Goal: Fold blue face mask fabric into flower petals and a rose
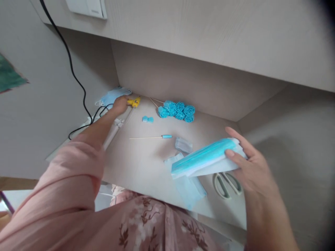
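The left hand (pixel 120 104) reaches far across the worktop (pixel 141 164), fingers wrapped on the yellow glue gun (pixel 134 102) — nozzle pointing right; the right hand (pixel 248 164) pinches a folded blue mask stack (pixel 204 160), long axis left-right.

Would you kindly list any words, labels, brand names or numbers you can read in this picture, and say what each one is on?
None can be read.
The yellow glue gun under the left hand: any marking is too small and blurred.
The stack of blue face masks in the right hand: plain, no print.
The wall switch plate: blank.
The scissors: no visible mark.
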`<state>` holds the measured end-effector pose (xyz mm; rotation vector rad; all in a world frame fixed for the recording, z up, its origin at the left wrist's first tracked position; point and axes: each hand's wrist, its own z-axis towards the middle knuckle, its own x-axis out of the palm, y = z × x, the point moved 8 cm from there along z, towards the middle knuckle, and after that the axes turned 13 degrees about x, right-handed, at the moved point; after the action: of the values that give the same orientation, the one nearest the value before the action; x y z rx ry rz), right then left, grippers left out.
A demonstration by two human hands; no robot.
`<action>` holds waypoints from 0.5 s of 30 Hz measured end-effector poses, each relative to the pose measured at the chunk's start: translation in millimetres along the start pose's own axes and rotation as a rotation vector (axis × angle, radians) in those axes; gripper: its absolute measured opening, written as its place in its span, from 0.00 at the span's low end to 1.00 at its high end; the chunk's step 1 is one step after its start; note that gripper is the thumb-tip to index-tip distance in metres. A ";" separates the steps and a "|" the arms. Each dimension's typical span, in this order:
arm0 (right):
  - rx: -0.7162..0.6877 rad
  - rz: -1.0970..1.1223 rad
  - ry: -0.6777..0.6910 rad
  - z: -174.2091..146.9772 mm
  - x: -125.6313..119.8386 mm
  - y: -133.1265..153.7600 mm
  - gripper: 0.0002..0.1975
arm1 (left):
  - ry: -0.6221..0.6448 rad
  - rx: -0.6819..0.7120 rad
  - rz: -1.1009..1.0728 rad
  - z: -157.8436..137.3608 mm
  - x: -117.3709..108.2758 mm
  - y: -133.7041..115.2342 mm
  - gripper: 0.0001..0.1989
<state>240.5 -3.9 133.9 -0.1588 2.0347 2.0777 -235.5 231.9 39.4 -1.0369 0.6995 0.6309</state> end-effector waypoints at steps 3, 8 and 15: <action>0.050 -0.001 -0.019 2.7 0.4 -7.1 0.29 | -0.069 -0.157 0.072 -1.2 -10.9 12.9 0.16; 0.051 0.003 0.018 9.5 26.5 -2.7 0.33 | -0.330 0.005 -0.032 -10.5 -34.7 -59.0 0.21; -0.015 0.017 0.241 13.4 70.1 13.6 0.35 | 0.008 0.228 -0.606 -94.1 25.2 -238.4 0.23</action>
<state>170.5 15.4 131.0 -0.4144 2.1601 2.1759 -61.1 59.4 117.7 -0.9720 0.4166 0.0205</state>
